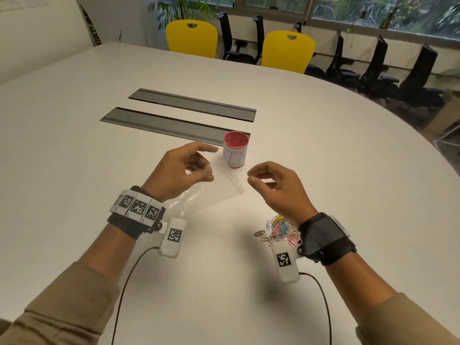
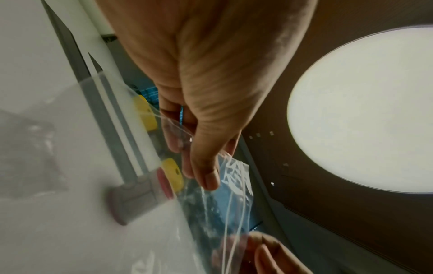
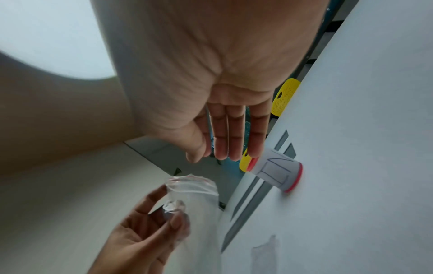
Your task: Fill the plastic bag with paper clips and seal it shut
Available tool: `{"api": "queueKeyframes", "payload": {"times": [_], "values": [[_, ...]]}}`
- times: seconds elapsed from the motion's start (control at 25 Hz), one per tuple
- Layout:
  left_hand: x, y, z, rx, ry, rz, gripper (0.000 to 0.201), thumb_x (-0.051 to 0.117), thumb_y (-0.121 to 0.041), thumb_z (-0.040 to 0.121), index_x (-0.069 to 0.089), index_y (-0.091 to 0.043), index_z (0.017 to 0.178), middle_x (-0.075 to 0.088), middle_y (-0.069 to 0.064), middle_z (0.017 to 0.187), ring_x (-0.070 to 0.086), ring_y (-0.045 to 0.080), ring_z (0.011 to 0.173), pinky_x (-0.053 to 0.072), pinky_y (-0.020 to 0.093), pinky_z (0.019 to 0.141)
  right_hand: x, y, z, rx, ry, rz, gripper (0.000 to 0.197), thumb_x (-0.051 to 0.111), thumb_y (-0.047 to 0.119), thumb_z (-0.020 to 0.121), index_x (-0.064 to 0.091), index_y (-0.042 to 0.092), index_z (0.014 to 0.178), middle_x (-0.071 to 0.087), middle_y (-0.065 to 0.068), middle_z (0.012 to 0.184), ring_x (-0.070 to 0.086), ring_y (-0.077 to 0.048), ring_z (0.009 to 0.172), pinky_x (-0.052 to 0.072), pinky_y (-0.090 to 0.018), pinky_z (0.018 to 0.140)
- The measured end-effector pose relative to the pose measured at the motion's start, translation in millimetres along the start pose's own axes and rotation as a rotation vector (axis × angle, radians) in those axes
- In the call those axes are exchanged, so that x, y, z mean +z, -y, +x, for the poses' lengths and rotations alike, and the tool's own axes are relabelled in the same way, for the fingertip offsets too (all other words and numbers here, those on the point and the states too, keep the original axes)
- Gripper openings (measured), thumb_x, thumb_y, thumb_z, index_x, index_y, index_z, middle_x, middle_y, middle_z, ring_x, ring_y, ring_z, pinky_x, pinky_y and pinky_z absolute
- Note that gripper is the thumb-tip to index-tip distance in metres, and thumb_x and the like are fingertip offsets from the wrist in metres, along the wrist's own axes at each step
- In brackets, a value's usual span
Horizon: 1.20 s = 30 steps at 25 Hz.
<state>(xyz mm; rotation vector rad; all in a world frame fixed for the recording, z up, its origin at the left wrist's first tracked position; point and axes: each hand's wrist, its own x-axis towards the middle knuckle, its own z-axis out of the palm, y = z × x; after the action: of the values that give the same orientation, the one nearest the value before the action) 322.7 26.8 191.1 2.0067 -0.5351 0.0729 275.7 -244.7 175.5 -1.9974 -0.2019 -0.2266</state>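
My left hand (image 1: 211, 168) pinches the top edge of a clear zip plastic bag (image 1: 220, 186) between thumb and fingers and holds it above the white table (image 1: 336, 150). The left wrist view shows the thumb pressed on the bag (image 2: 236, 178). The bag's mouth (image 3: 194, 185) looks slightly parted in the right wrist view. My right hand (image 1: 250, 177) hovers just right of the bag's zip edge, fingers relaxed and holding nothing. A pile of coloured paper clips (image 1: 278, 231) lies on the table under my right wrist. I see no clips inside the bag.
A red cup with a white paper label (image 1: 236, 149) stands just beyond the bag. Two grey cable hatches (image 1: 174, 125) are set into the table behind it. Yellow chairs (image 1: 191, 37) and black office chairs stand at the far edge.
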Motion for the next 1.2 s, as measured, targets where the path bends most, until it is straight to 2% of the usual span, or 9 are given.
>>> {"api": "queueKeyframes", "payload": {"times": [0.16, 0.32, 0.48, 0.68, 0.84, 0.96, 1.04, 1.12, 1.2], "values": [[17.6, -21.1, -3.6, 0.075, 0.096, -0.047, 0.061, 0.088, -0.004, 0.082, 0.065, -0.02, 0.137, 0.078, 0.004, 0.09, 0.077, 0.019, 0.089, 0.059, 0.022, 0.093, -14.2, 21.7, -12.2, -0.075, 0.054, 0.006, 0.007, 0.075, 0.01, 0.093, 0.072, 0.014, 0.098, 0.077, 0.003, 0.101, 0.074, -0.011, 0.099, 0.061, -0.025, 0.082], [32.7, -33.1, -5.4, 0.112, 0.13, -0.099, 0.062, 0.088, -0.001, 0.081, 0.065, -0.015, 0.136, 0.077, 0.007, 0.09, 0.076, 0.017, 0.087, 0.06, 0.022, 0.091, -25.1, 20.8, -25.8, -0.153, 0.067, -0.103, 0.01, 0.078, 0.004, 0.09, 0.079, 0.013, 0.095, 0.075, 0.001, 0.102, 0.074, -0.015, 0.098, 0.062, -0.026, 0.078], [46.7, -38.2, -5.8, 0.149, 0.152, -0.141, 0.062, 0.089, 0.001, 0.08, 0.065, -0.013, 0.136, 0.077, 0.008, 0.091, 0.075, 0.017, 0.086, 0.061, 0.025, 0.092, -32.3, 20.4, -36.4, -0.052, 0.055, -0.119, 0.012, 0.087, 0.017, 0.084, 0.085, 0.015, 0.096, 0.077, 0.003, 0.102, 0.075, -0.014, 0.092, 0.062, -0.026, 0.076], [59.5, -36.8, -9.9, 0.166, 0.198, -0.162, 0.062, 0.089, -0.004, 0.081, 0.065, -0.016, 0.137, 0.075, 0.006, 0.098, 0.074, 0.014, 0.092, 0.062, 0.032, 0.094, -39.3, 30.4, -49.2, 0.069, 0.081, -0.179, 0.047, 0.099, 0.035, 0.065, 0.083, 0.015, 0.105, 0.08, 0.006, 0.102, 0.077, -0.011, 0.08, 0.066, -0.04, 0.08], [67.6, -28.2, -17.4, 0.244, 0.179, -0.042, 0.072, 0.091, -0.018, 0.081, 0.058, -0.024, 0.145, 0.069, -0.005, 0.126, 0.066, 0.016, 0.117, 0.058, 0.042, 0.098, -40.0, 36.5, -58.7, 0.083, 0.061, -0.271, 0.06, 0.102, 0.044, 0.056, 0.082, 0.015, 0.104, 0.077, 0.007, 0.104, 0.077, -0.007, 0.074, 0.066, -0.039, 0.075], [79.5, -26.5, -30.1, 0.352, 0.189, 0.06, 0.08, 0.089, -0.025, 0.083, 0.049, -0.023, 0.152, 0.052, -0.005, 0.15, 0.047, 0.017, 0.142, 0.044, 0.04, 0.117, -40.3, 39.0, -65.9, 0.1, 0.023, -0.358, 0.064, 0.099, 0.054, 0.055, 0.082, 0.017, 0.105, 0.077, 0.008, 0.103, 0.076, -0.004, 0.071, 0.065, -0.036, 0.073], [87.5, -29.3, -39.9, 0.408, 0.181, 0.07, 0.076, 0.087, -0.02, 0.084, 0.051, -0.02, 0.151, 0.05, -0.002, 0.153, 0.041, 0.02, 0.148, 0.035, 0.037, 0.122, -40.4, 38.3, -69.7, 0.099, -0.006, -0.417, 0.065, 0.096, 0.058, 0.057, 0.082, 0.018, 0.107, 0.076, 0.009, 0.101, 0.075, -0.004, 0.071, 0.064, -0.033, 0.073], [94.8, -37.5, -49.5, 0.397, 0.118, 0.025, 0.063, 0.081, -0.013, 0.086, 0.056, -0.018, 0.144, 0.054, -0.003, 0.146, 0.046, 0.019, 0.141, 0.042, 0.035, 0.115, -41.6, 35.1, -72.0, 0.116, -0.057, -0.436, 0.057, 0.097, 0.049, 0.062, 0.082, 0.017, 0.106, 0.076, 0.008, 0.098, 0.074, -0.006, 0.07, 0.063, -0.033, 0.073], [104.8, -52.2, -56.4, 0.312, -0.004, -0.005, 0.044, 0.077, -0.021, 0.088, 0.06, -0.021, 0.129, 0.06, -0.007, 0.129, 0.056, 0.016, 0.119, 0.052, 0.033, 0.094, -44.1, 30.0, -72.0, 0.121, -0.091, -0.453, 0.045, 0.097, 0.034, 0.068, 0.082, 0.013, 0.106, 0.076, 0.003, 0.098, 0.074, -0.011, 0.072, 0.063, -0.036, 0.075]]}}
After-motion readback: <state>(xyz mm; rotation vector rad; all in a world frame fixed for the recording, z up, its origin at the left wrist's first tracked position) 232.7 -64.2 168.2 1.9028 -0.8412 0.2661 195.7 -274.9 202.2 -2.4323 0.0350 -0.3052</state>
